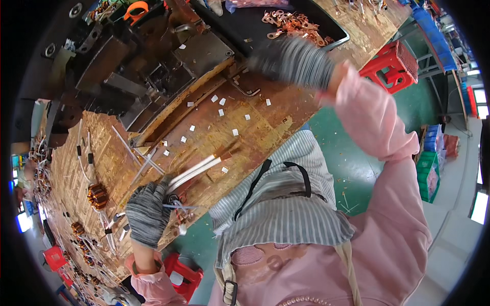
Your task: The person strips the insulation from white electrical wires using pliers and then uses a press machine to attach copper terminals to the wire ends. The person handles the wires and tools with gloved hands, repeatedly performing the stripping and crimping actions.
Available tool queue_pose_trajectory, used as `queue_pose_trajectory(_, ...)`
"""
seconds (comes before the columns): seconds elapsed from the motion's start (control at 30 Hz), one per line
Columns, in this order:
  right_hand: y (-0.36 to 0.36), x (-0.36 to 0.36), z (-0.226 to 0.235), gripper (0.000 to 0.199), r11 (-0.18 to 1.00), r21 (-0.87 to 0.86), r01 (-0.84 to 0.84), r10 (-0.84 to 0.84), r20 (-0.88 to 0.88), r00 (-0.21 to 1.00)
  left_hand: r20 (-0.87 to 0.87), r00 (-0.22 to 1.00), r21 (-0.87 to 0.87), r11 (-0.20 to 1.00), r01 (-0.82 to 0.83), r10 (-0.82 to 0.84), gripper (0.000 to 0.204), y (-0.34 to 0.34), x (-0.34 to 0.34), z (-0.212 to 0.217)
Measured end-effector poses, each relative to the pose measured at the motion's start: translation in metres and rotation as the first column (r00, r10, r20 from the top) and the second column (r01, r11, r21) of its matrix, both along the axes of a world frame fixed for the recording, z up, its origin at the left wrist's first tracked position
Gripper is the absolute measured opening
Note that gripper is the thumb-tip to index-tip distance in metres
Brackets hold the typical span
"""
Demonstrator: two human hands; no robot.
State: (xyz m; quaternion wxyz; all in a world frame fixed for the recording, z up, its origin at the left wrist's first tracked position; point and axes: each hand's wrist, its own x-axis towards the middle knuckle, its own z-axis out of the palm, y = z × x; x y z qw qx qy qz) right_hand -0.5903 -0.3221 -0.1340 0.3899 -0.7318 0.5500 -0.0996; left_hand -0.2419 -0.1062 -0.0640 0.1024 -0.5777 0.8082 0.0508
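My left hand (pixel 148 213), in a grey knitted glove, is closed around a pair of white-sleeved wires (pixel 196 171) at the near edge of the wooden bench. Their bare, copper-coloured ends point up and to the right. Beneath that hand, dark parts and thin leads stick out, partly hidden by the fingers. My right hand (pixel 293 60), also gloved, reaches over the near side of a black tray (pixel 232 23). Just beyond it lies a pile of copper ring terminals (pixel 301 26). Motion smears its fingers, so whether they hold anything is unclear.
A dark metal machine (pixel 153 66) fills the bench's upper left. Small white pieces (pixel 221 112) and a hex key (pixel 249 92) lie before it. Copper-wound ring coils (pixel 97 195) with leads sit at left. Red stools (pixel 393 66) stand on the green floor.
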Motion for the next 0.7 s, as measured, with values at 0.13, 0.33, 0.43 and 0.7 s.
queue_pose_trajectory(0.13,-0.041,-0.029,0.054,0.033,0.81,-0.469,-0.351,-0.032,-0.635,0.772,0.012,1.0,0.027,0.999,-0.024,0.024,0.039,-0.024,0.0,-0.014)
queue_pose_trajectory(0.33,-0.101,-0.029,0.029,0.017,0.854,-0.285,-0.436,-0.019,-0.853,0.521,-0.04,0.999,0.026,0.999,-0.023,0.024,0.042,-0.03,-0.001,-0.007)
queue_pose_trajectory(0.43,-0.113,-0.017,0.009,0.019,0.645,-0.53,-0.55,-0.156,-0.796,0.584,-0.005,0.998,0.076,0.995,-0.061,0.061,0.042,-0.025,0.0,-0.01)
queue_pose_trajectory(0.7,-0.101,-0.043,0.025,0.017,0.843,-0.407,-0.352,0.032,-0.615,0.788,-0.057,0.997,0.087,0.995,-0.038,0.043,0.047,-0.039,0.009,-0.007)
